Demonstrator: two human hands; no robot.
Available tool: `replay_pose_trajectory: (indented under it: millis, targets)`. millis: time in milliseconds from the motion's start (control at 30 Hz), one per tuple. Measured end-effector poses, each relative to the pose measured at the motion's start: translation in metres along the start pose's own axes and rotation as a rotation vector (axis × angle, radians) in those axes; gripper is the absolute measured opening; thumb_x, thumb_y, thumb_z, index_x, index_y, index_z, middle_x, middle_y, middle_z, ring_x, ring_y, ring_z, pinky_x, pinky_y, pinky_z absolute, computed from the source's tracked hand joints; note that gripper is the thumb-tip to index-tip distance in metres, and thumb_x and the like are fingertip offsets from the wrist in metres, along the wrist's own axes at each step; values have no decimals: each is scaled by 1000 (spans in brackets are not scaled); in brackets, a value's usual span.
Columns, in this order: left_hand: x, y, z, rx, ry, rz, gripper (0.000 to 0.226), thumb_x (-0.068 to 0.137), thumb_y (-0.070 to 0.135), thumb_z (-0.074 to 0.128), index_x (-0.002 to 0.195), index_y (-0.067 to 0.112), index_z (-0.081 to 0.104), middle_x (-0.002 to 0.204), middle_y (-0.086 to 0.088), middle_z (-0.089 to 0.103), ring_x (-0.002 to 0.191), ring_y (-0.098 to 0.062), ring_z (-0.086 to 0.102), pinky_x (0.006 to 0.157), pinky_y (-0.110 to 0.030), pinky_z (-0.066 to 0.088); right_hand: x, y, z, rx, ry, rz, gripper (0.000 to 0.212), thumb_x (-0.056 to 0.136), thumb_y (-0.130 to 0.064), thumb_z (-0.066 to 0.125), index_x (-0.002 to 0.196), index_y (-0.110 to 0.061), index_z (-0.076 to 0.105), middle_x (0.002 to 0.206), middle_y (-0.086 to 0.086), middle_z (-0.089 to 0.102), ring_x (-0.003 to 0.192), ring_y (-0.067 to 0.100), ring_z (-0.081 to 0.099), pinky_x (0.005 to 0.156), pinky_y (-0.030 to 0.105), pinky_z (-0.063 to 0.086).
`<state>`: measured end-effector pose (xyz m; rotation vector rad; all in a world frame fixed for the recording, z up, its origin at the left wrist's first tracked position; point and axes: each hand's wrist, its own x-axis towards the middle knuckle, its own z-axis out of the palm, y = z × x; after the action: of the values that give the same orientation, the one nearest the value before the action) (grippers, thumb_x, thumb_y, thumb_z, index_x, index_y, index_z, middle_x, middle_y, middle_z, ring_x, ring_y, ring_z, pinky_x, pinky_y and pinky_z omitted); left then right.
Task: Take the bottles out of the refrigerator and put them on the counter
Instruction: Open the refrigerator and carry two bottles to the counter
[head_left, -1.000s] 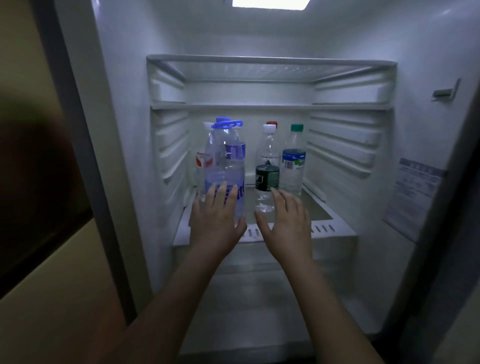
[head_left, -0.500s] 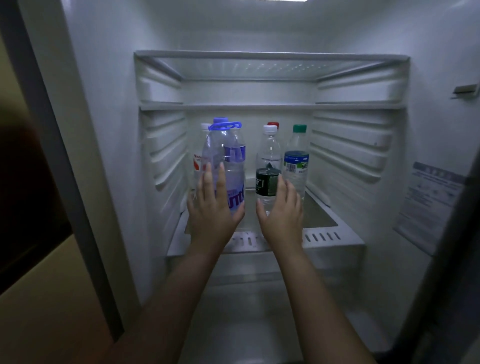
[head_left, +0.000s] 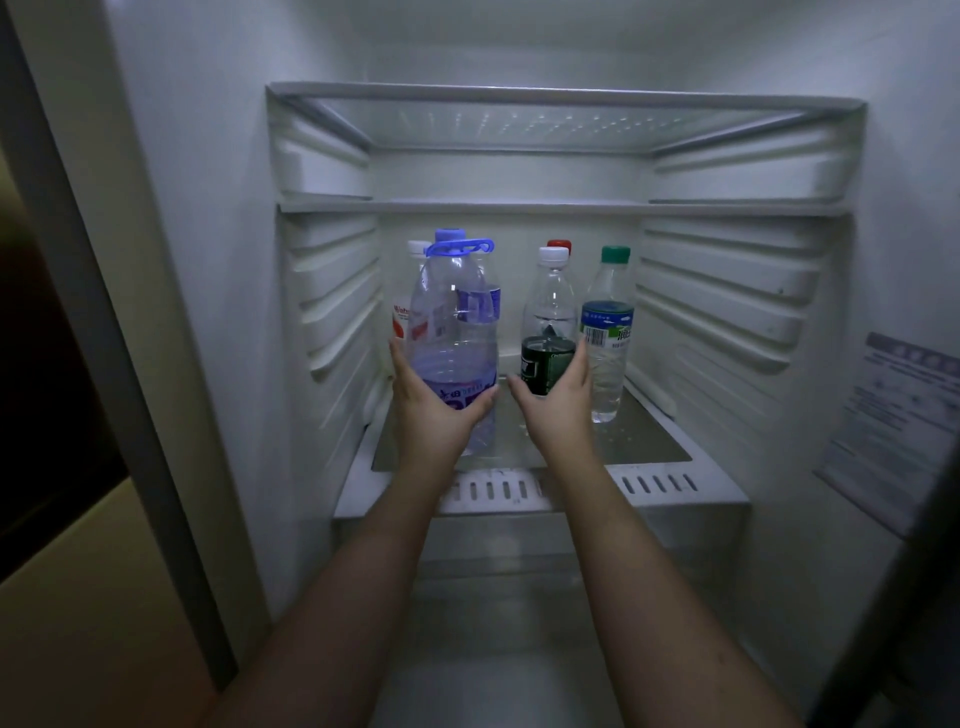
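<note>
Several bottles stand upright on the lower shelf (head_left: 649, 447) of the open refrigerator. My left hand (head_left: 434, 410) wraps the lower part of the large clear bottle with a blue cap and carry handle (head_left: 454, 322). My right hand (head_left: 558, 402) curls around the white-capped bottle with a dark label (head_left: 548, 322). A green-capped bottle with a blue label (head_left: 608, 338) stands just to the right. Behind the large bottle is a white-capped bottle with a red label (head_left: 402, 312). Only the cap of a red-capped bottle (head_left: 559, 245) shows at the back.
A glass shelf (head_left: 561, 98) sits above, with ribbed side walls (head_left: 332, 291) left and right. The refrigerator's frame edge (head_left: 104, 332) runs down the left. A printed sticker (head_left: 893, 431) is on the right inner wall. A drawer front (head_left: 675, 540) lies under the shelf.
Both hands have reached further in and closed around bottles: left on the large blue-capped one, right on the dark-labelled one. The camera has moved closer to the shelf.
</note>
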<state>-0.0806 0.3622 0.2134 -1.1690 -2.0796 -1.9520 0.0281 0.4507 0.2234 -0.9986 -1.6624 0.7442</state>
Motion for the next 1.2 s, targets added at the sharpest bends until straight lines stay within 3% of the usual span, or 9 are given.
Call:
replay_pose_trajectory:
  millis: [233,467,600,800,933,1100,1200]
  targets:
    - [1,3,0,-106,7,-16,124,56,34,95,153,22,18,146,-5,45,131,-20,48,108,-43,43,-1,8,-3,118,3,52,89,80,-30,79,151,-15,29,149,9,45,137,26,43,110,46,40]
    - [-21,19,-8,-85,14,128,119,56,48,91,149,41,18,145,7,47,130,-14,49,101,-43,49,-19,5,-5,203,18,-9,81,82,-28,78,149,-18,33,144,6,50,132,22,48,108,46,43]
    - [-28,25,-16,-148,22,135,116,54,43,92,148,36,24,139,4,52,127,-15,52,101,-41,49,-37,0,-9,290,19,-27,79,81,-30,78,147,-23,36,138,1,55,126,17,53,102,36,48]
    - [-44,24,-28,-142,-21,145,111,57,40,92,147,32,28,137,5,54,122,-13,55,96,-25,50,-56,-5,-25,345,29,-83,71,82,-23,78,143,-18,43,133,0,60,123,14,56,103,43,48]
    - [-53,25,-32,-149,-65,82,112,54,42,93,145,33,28,135,6,54,117,-10,54,73,4,39,-67,-11,-36,358,57,-98,63,81,-24,79,137,-19,49,123,-3,64,113,10,61,99,38,52]
    - [-65,31,-44,-184,-95,83,108,53,42,93,141,33,32,126,13,55,106,-1,56,68,3,38,-89,-19,-51,334,78,-110,52,82,-21,78,127,-23,52,110,-16,61,103,0,61,93,27,51]
    - [-73,33,-50,-242,-84,107,95,52,42,93,129,52,37,114,23,60,98,18,56,70,4,39,-104,-20,-60,347,83,-153,52,83,-18,78,128,-20,53,113,-7,63,103,5,62,90,27,52]
